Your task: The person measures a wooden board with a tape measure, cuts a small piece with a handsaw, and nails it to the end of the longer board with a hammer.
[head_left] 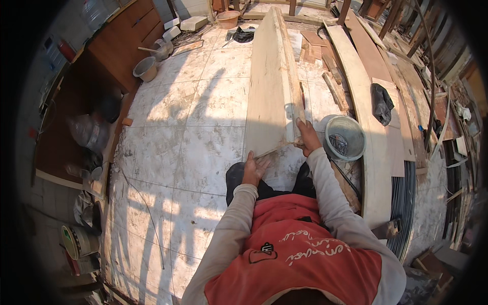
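Here, the left hand [252,170] lies flat and open against the near end of the long pale plank [269,86], which runs from the knees toward the far side of the tiled floor [193,127]. The right hand [308,136] closes around the plank's near right edge. Keep both hands at that end, level, so the plank stays steady. A grey bucket [345,138] stands just right of that hand; judge it an obstacle.

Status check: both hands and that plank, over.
Left hand under the near end of the pale plank. Right hand gripping its right edge. Grey bucket close on the right.
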`<state>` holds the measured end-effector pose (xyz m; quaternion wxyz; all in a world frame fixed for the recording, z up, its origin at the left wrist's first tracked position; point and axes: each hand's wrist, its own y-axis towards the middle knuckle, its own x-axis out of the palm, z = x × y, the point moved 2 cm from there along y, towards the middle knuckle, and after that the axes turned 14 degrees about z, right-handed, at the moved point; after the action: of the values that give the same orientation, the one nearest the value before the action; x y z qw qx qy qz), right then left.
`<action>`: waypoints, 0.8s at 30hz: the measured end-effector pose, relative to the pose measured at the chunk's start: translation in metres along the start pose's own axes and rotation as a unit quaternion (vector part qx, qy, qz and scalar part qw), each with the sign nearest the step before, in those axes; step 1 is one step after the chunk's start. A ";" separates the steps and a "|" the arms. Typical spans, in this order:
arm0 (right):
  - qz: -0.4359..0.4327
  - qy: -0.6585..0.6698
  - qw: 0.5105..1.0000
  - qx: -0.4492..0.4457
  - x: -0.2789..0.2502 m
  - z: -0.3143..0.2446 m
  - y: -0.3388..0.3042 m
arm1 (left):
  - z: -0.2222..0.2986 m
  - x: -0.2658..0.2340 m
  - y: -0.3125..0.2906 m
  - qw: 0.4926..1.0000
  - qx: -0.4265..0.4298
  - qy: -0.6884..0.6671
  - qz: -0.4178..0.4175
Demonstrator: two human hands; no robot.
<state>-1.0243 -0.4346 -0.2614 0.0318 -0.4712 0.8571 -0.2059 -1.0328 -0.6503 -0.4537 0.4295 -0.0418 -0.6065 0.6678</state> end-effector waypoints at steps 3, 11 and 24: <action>0.028 -0.018 0.999 0.003 -0.012 0.008 0.007 | 0.001 0.000 0.011 0.998 0.005 -0.057 -0.025; -0.005 0.060 0.998 -0.003 -0.031 -0.001 -0.001 | 0.044 -0.036 -0.002 0.963 0.044 0.259 0.055; 0.008 -0.040 0.998 -0.049 -0.063 -0.063 -0.114 | -0.072 -0.014 0.040 0.901 -0.110 0.418 0.027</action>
<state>-0.9149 -0.4166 -0.1694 0.0441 -0.4730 0.8680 -0.1442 -1.0037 -0.5991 -0.5130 0.6180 -0.3810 -0.4393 0.5291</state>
